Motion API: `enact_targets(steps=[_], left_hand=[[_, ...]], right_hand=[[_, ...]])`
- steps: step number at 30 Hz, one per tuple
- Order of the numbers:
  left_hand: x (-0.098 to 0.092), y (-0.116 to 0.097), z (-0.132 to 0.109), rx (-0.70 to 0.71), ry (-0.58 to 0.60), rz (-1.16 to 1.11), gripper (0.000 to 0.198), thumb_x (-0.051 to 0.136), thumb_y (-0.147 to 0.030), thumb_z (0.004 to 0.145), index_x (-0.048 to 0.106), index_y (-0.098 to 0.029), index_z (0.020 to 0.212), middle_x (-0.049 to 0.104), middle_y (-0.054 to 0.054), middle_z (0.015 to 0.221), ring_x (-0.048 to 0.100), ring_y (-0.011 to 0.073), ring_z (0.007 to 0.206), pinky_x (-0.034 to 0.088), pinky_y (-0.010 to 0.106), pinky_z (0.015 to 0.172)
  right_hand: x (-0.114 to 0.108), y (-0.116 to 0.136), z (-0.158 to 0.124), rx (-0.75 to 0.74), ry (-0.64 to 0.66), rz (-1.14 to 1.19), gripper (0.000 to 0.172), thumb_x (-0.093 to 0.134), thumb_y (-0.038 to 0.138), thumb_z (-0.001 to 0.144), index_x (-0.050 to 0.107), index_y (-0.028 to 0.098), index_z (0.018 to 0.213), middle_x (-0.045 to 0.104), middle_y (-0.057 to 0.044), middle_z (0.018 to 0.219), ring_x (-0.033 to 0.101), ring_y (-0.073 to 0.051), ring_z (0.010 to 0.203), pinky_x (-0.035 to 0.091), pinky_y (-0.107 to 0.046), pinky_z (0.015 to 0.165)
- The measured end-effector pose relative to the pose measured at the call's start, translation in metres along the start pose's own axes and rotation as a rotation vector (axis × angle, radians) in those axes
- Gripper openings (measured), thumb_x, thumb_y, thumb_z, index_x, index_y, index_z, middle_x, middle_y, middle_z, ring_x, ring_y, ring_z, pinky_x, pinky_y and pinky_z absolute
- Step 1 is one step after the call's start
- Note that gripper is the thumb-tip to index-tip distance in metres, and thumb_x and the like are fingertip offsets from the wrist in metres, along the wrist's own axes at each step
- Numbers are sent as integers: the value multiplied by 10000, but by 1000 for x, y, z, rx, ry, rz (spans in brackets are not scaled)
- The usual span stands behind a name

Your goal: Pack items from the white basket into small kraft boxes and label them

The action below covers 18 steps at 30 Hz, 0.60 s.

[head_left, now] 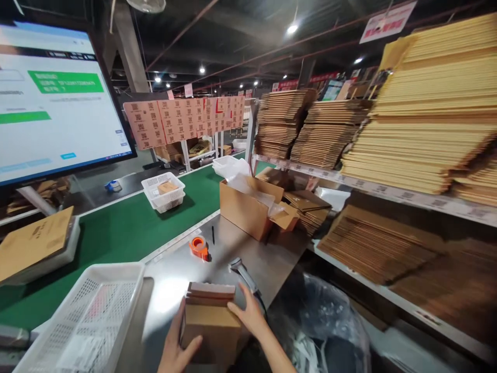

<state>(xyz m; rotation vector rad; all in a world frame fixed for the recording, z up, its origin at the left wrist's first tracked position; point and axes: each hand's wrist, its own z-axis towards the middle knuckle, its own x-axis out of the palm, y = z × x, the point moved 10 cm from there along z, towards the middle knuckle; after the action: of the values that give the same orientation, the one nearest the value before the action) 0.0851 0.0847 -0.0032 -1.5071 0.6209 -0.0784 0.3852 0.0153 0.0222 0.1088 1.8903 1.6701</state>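
Head view: flanking a small cardboard box [212,331] with both hands, low in the middle, over the near part of the metal table [163,269]. With the left hand [176,336], holding fingers along the box's left side and thumb bent in over its near part; impossible to tell how firmly gripped. With the right hand [250,313], spreading thumb and forefinger wide at the far right corner, thumb tip by the edge, not closed around anything. At the box's far end, showing a reddish-brown piece [212,295] with a pale upper edge, too blurred to identify. Just beyond the right hand, lying on the metal: a handheld scanner [244,273]. Farther off, near a black pen [213,234], sitting there: an orange tape dispenser [199,248]. Beyond these, standing open and holding clear plastic: a larger carton [243,210]. To the left, beside a green belt [116,228]: a white basket [134,285].
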Motion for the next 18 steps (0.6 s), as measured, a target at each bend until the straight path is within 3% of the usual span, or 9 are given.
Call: enact_targets(steps=[2,5,7,9,13,16,18], left_hand=[[9,-14,6,18,38,65,1064,763,-697,836,354,-353,1756,422,68,1798,378,397,1661,378,523,1371],[29,-34,9,34,125,123,1021,747,-646,874,357,-299,1750,378,92,1817,363,383,1673,339,531,1393],[38,-47,8,50,136,119,1001,729,-604,894,346,-264,1754,356,102,1826,365,373,1677,320,527,1402],[42,-57,5,66,105,115,971,710,-564,904,355,-250,1751,382,94,1817,376,373,1673,314,532,1401],[44,-67,1,88,75,107,953,739,-550,898,405,-246,1737,437,97,1790,409,380,1656,347,512,1386],[48,-62,1,65,109,85,964,762,-572,899,413,-240,1734,431,108,1793,404,378,1659,349,495,1385],[52,-50,4,2,142,45,1007,757,-603,905,361,-237,1755,397,109,1811,385,362,1671,350,473,1384]], right_hand=[[-19,47,15,-195,-134,-96,584,703,511,894,759,176,1369,731,-195,1431,659,-404,1389,500,-605,1236],[-9,114,17,-486,-81,-190,296,631,297,1010,818,211,1224,809,-123,1215,746,-311,1164,604,-487,1067],[0,142,11,-591,-82,-254,209,643,206,1007,830,220,1099,815,-80,1093,752,-267,1041,619,-421,952],[3,156,8,-629,-114,-235,168,658,160,998,813,220,1015,805,-54,1037,747,-233,988,611,-368,895],[-1,160,7,-656,-152,-147,132,650,155,1012,734,212,928,774,-38,956,732,-210,932,588,-334,846],[-4,160,2,-736,-139,-163,150,604,180,1037,690,218,920,768,-61,992,723,-219,961,584,-359,873],[-2,155,-5,-777,-50,-172,145,586,205,1045,690,224,946,774,-79,1064,725,-229,1029,585,-393,937]])
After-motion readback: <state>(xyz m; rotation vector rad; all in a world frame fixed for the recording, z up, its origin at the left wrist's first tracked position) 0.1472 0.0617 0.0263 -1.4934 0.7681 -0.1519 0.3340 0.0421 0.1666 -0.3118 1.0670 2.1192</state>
